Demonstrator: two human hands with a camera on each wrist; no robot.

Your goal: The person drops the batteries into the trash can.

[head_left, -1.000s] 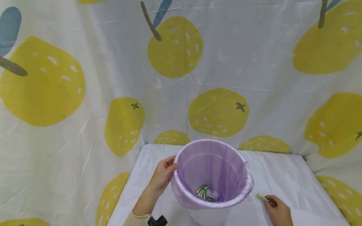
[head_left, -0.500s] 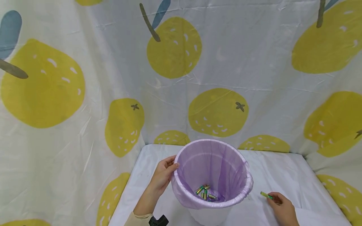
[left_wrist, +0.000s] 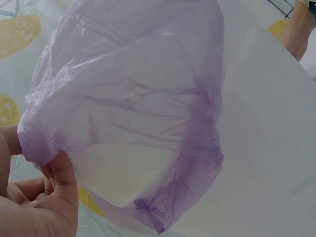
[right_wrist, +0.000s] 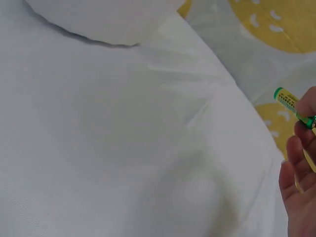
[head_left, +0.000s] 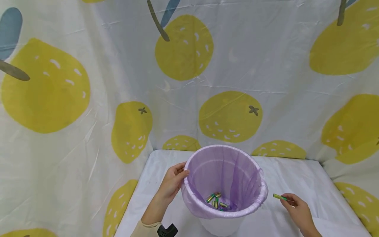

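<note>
A white bin (head_left: 220,226) lined with a thin purple plastic bag (head_left: 204,215) stands at the front of the table. My left hand (head_left: 171,185) grips its rim on the left, thumb outside-facing and fingers behind, as the left wrist view also shows with the bag (left_wrist: 148,98) folded over. Several green and gold batteries (head_left: 217,201) lie at the bottom of the bin. To the right of the bin, apart from it, my right hand (head_left: 299,210) pinches one battery (head_left: 279,197) by its end, raised above the table; the right wrist view shows this battery (right_wrist: 286,98) between thumb and finger.
The table (head_left: 296,177) has a white cover and reaches back to a hanging curtain (head_left: 275,65) printed with yellow fruit. The curtain also closes in the left and right sides. A black wrist device (head_left: 167,230) sits on my left wrist.
My right hand, with the battery, has moved slightly right and then up, and the battery lies more level. The left hand keeps its grip on the bin's rim.
</note>
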